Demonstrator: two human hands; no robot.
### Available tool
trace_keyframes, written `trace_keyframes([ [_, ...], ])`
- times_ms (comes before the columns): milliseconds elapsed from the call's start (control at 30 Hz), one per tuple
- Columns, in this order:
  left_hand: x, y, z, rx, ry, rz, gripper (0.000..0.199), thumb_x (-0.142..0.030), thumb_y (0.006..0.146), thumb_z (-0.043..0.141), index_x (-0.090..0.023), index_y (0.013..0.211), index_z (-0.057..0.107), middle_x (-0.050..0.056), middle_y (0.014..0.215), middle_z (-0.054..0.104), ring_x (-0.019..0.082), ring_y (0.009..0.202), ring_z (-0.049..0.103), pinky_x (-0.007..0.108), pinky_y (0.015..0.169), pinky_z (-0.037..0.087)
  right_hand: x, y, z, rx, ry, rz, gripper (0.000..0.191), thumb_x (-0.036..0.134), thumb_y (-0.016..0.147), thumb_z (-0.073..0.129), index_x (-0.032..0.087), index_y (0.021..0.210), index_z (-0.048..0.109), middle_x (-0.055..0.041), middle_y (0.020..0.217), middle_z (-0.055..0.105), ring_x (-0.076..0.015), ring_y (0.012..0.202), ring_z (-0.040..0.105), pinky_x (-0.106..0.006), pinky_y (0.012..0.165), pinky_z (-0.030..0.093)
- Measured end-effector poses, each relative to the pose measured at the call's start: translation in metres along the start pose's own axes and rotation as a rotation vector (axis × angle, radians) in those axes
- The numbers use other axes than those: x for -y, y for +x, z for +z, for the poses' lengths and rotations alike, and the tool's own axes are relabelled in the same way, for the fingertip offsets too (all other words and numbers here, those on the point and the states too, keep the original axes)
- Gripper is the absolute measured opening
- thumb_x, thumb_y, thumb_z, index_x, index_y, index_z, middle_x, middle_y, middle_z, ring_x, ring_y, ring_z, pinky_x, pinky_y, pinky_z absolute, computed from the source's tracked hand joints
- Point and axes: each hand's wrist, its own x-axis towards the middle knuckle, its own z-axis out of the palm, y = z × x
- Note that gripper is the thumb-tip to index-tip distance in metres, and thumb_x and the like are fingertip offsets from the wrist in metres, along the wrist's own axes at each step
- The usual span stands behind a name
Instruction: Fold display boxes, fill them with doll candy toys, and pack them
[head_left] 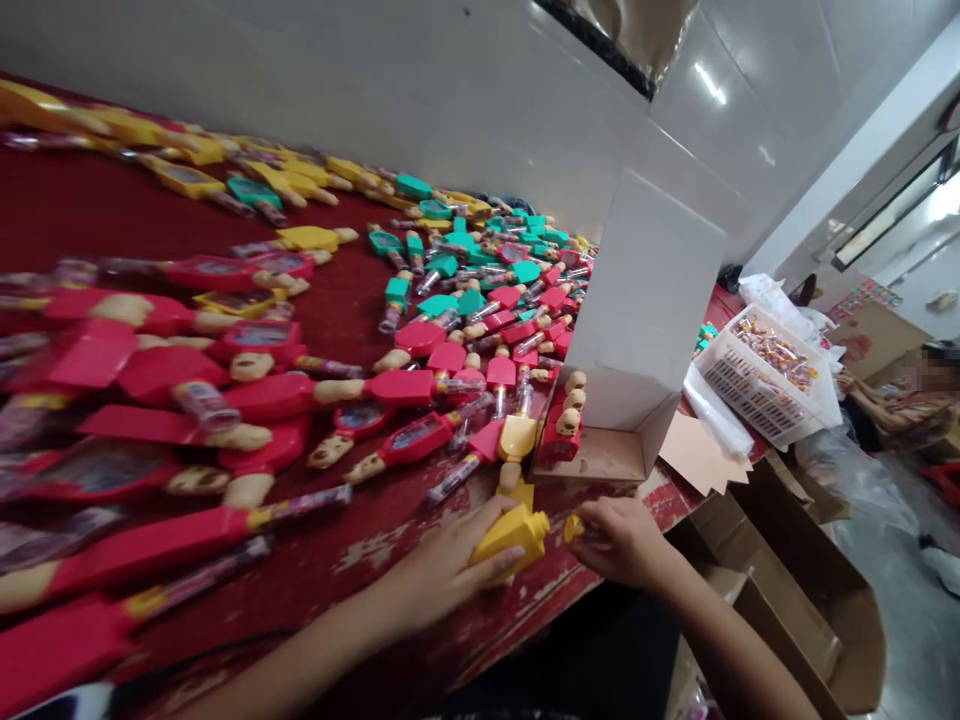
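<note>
The left hand (pixel 459 556) is curled round a glossy yellow plastic toy body with a short neck (pixel 511 538), thumb along its near side, above the red, paint-worn tabletop (pixel 349 235) close to its front edge. The right hand (pixel 626 538) is closed, fingertips pinching a small yellow plastic end piece (pixel 574 528); whatever else lies within its fingers cannot be made out. The end piece is just beside the toy body's neck, apart from it.

Just beyond the hands, an upright white-and-brown cardboard box (pixel 637 320) stands near the front edge, with red plastic toys with tan animal heads (pixel 568 425) inside. Loose red plastic toys (pixel 274 400) cover the tabletop's left part, green plastic toys (pixel 457 245) lie toward the back edge, and a white slatted plastic basket (pixel 757 385) of small wrapped pieces sits beyond the box.
</note>
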Motion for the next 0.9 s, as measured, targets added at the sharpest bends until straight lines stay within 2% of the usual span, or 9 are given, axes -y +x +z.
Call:
trace_keyframes([
  [33, -0.007, -0.004, -0.001, 0.091, -0.002, -0.006, 0.04, -0.05, 0.078, 0.06, -0.022, 0.107, 0.065, 0.009, 0.1, 0.069, 0.027, 0.086, 0.067, 0.034, 0.074, 0.054, 0.009, -0.004, -0.008, -0.043, -0.022, -0.068, 0.022, 0.038, 0.088, 0.056, 0.017, 0.096, 0.058, 0.0007, 0.064, 0.06, -0.0115, 0.053, 0.053, -0.024, 0.049, 0.034],
  [100, -0.021, -0.011, 0.0, 0.269, 0.029, -0.032, 0.041, -0.047, 0.076, 0.064, -0.023, 0.11, 0.064, 0.009, 0.103, 0.069, 0.028, 0.09, 0.066, 0.034, 0.076, 0.052, 0.024, -0.01, -0.024, -0.038, -0.081, -0.181, 0.024, 0.039, 0.089, 0.054, 0.017, 0.097, 0.058, 0.0021, 0.06, 0.057, -0.0106, 0.048, 0.05, -0.026, 0.046, 0.028],
  [200, -0.037, -0.022, 0.008, 0.376, 0.083, -0.066, 0.037, -0.043, 0.073, 0.066, -0.023, 0.104, 0.064, 0.007, 0.096, 0.069, 0.027, 0.086, 0.065, 0.032, 0.073, 0.05, 0.039, -0.015, -0.043, 0.075, -0.126, -0.291, 0.028, 0.04, 0.092, 0.052, 0.014, 0.1, 0.057, 0.0021, 0.059, 0.055, -0.0102, 0.048, 0.05, -0.027, 0.044, 0.027],
  [367, -0.046, -0.035, 0.022, 0.433, 0.018, -0.093, 0.039, -0.047, 0.076, 0.062, -0.023, 0.106, 0.064, 0.007, 0.094, 0.067, 0.025, 0.082, 0.063, 0.029, 0.069, 0.047, 0.055, -0.024, -0.055, 0.087, -0.169, -0.319, 0.027, 0.031, 0.096, 0.046, 0.007, 0.104, 0.056, 0.0018, 0.057, 0.054, -0.0101, 0.044, 0.047, -0.028, 0.041, 0.027],
  [500, -0.054, -0.041, 0.024, 0.515, 0.008, -0.103, 0.032, -0.046, 0.078, 0.06, -0.022, 0.098, 0.064, 0.005, 0.088, 0.067, 0.023, 0.078, 0.063, 0.027, 0.064, 0.043, 0.064, -0.032, -0.057, 0.115, -0.143, -0.371, 0.027, 0.029, 0.094, 0.048, 0.004, 0.103, 0.056, 0.0021, 0.054, 0.051, -0.0103, 0.04, 0.045, -0.028, 0.038, 0.025],
  [667, -0.065, -0.047, 0.024, 0.502, 0.076, 0.012, 0.026, -0.044, 0.076, 0.062, -0.022, 0.089, 0.063, 0.003, 0.081, 0.068, 0.023, 0.071, 0.063, 0.026, 0.057, 0.038, 0.071, -0.036, -0.071, 0.187, -0.133, -0.421, 0.025, 0.024, 0.094, 0.046, 0.003, 0.102, 0.058, -0.0002, 0.054, 0.052, -0.0118, 0.04, 0.044, -0.029, 0.037, 0.024],
  [767, -0.068, -0.049, 0.027, 0.461, 0.249, 0.103, 0.026, -0.044, 0.079, 0.061, -0.021, 0.091, 0.061, 0.003, 0.076, 0.066, 0.022, 0.064, 0.062, 0.027, 0.051, 0.035, 0.071, -0.038, -0.069, 0.253, 0.113, -0.223, 0.029, 0.034, 0.095, 0.042, 0.01, 0.095, 0.059, -0.0008, 0.057, 0.053, -0.0105, 0.042, 0.042, -0.027, 0.04, 0.025],
  [833, -0.069, -0.046, 0.03, 0.405, 0.446, 0.222, 0.02, -0.039, 0.084, 0.056, -0.019, 0.089, 0.06, 0.004, 0.072, 0.063, 0.021, 0.054, 0.057, 0.028, 0.045, 0.029, 0.068, -0.04, -0.059, 0.368, 0.48, 0.098, 0.037, 0.046, 0.093, 0.041, 0.015, 0.084, 0.058, 0.0007, 0.057, 0.051, -0.0089, 0.044, 0.039, -0.024, 0.041, 0.026],
  [900, -0.073, -0.037, 0.03, 0.379, 0.648, 0.379, 0.017, -0.023, 0.088, 0.045, -0.017, 0.087, 0.061, 0.006, 0.071, 0.061, 0.019, 0.048, 0.052, 0.03, 0.044, 0.025, 0.063, -0.043, -0.042, 0.547, 0.941, 0.49, 0.048, 0.062, 0.086, 0.043, 0.018, 0.072, 0.052, 0.004, 0.053, 0.044, -0.007, 0.041, 0.033, -0.021, 0.039, 0.025],
])
